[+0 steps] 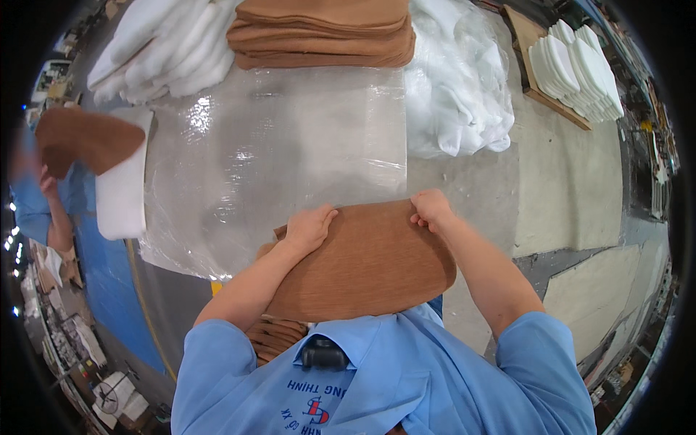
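We've got left hand (310, 228) and right hand (433, 209) apart, fingers closed on the brown cloth (366, 264) along its far edge, likely keeping it flat. Cloth hides plastic sheet (290, 138)'s near right corner; brown pile (322, 36) at sheet's far edge, presumably stacked for tidiness.

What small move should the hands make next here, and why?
Perhaps ease the brown, curved-edged fabric panel forward over the shiny, transparent plastic sheet: the left hand and right hand grip its far edge, and the sheet lies just beyond.
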{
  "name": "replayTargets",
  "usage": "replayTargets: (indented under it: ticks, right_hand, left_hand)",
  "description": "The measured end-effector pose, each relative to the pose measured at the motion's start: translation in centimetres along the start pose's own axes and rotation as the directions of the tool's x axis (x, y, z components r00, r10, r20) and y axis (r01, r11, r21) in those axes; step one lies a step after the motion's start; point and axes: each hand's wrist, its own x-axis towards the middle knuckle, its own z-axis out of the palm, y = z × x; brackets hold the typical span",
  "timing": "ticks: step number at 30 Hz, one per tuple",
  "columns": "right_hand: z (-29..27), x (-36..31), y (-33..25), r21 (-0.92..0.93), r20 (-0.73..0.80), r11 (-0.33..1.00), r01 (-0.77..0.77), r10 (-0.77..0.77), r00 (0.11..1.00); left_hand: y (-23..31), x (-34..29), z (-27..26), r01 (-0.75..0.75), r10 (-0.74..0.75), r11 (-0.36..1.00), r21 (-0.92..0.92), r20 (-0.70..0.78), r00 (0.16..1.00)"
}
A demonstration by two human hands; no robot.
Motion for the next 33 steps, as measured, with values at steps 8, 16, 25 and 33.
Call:
replayTargets:
  ticks: [8,16,25,33]
  right_hand:
    - [1.8,0.1,0.5,-0.154,-0.181,0.953,0.26,-0.286,0.941]
    - [-1.0,1.7,0.9,-0.258,-0.049,0.827,0.499,-0.527,0.848]
    - [-6.4,-10.1,4.0,-0.317,0.275,0.932,0.177,-0.089,0.957]
    - [-3.4,-5.3,2.6,-0.53,0.156,0.847,0.031,0.061,0.986]
  left_hand:
    - [-1.2,0.4,1.6,-0.035,0.033,0.999,-0.006,-0.191,0.981]
    - [-1.1,0.1,-2.9,-0.035,0.027,0.999,-0.04,-0.198,0.98]
    - [-3.8,-17.7,-9.3,0.669,-0.608,0.715,-0.201,0.292,0.738]
    - [-7.0,-13.8,-5.8,0.764,-0.672,0.599,-0.24,0.368,0.643]
